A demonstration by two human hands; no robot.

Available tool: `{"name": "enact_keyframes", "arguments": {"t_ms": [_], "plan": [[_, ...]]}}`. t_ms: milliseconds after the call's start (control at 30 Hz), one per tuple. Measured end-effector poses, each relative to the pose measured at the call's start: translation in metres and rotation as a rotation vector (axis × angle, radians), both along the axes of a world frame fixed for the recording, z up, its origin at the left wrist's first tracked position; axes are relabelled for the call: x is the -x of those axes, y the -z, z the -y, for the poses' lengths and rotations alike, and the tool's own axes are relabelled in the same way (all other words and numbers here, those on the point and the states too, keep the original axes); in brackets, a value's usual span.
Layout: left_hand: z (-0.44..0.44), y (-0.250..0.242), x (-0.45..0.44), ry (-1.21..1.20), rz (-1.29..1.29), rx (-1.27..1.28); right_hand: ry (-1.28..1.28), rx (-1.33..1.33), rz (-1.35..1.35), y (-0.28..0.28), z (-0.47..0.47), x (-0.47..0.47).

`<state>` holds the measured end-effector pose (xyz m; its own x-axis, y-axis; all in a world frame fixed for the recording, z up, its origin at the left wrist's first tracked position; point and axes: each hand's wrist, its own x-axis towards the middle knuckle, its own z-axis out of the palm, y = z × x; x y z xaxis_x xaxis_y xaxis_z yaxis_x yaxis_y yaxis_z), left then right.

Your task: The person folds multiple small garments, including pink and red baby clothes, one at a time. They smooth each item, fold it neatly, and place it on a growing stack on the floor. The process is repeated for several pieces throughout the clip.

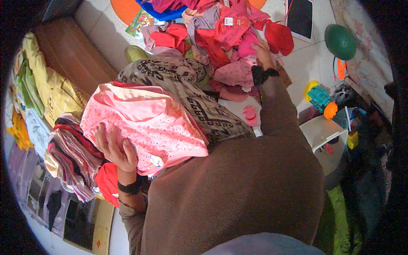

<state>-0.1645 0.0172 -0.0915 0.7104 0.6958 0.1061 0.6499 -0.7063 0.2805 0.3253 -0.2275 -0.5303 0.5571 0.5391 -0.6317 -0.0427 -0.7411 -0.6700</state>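
My left hand (pixel 118 149) rests with spread fingers on the front of pink patterned underpants (pixel 153 127), the top piece of a small stack on my lap; whether it grips them is unclear. Beneath lies a leopard-print cloth (pixel 197 102). My right hand (pixel 264 54) reaches into a loose heap of red, pink and mauve garments (pixel 207 41) on the floor, its fingertips at a bright pink garment (pixel 248 44); whether they pinch it cannot be seen. A red garment (pixel 279 38) lies just beyond that hand. At the left stands a stack of folded garments (pixel 76 153).
Yellow cloth (pixel 57 92) lies by a brown wooden box-like piece (pixel 73 54). A blue basin (pixel 162 12) stands behind the heap. To the right are a black-screened tablet-like board (pixel 299 19), a green balloon-like ball (pixel 340 42), a teal toy (pixel 318 97) and a white plastic container (pixel 323 132).
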Motion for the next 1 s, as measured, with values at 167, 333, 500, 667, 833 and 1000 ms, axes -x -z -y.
{"name": "enact_keyframes", "arguments": {"t_ms": [167,333,500,667,833,1000], "plan": [[0.001,0.006,0.001,-0.012,0.091,0.017,0.958,-0.474,-0.825,-0.133,0.011,0.001],[0.000,0.006,0.001,0.007,0.099,0.025,0.981,-0.531,-0.672,-0.163,0.012,0.000],[0.000,0.004,0.002,0.022,0.067,0.005,-0.007,0.133,-0.090,-0.075,0.040,-0.019],[0.004,0.005,0.004,-0.017,0.069,-0.005,-0.166,0.302,0.848,-0.086,0.006,0.032],[0.000,0.005,0.004,0.017,0.074,-0.004,-0.705,-0.263,1.020,-0.114,-0.111,0.096],[-0.003,0.004,0.003,0.035,0.048,-0.037,-1.265,-0.531,1.090,-0.084,-0.191,0.154]]}}
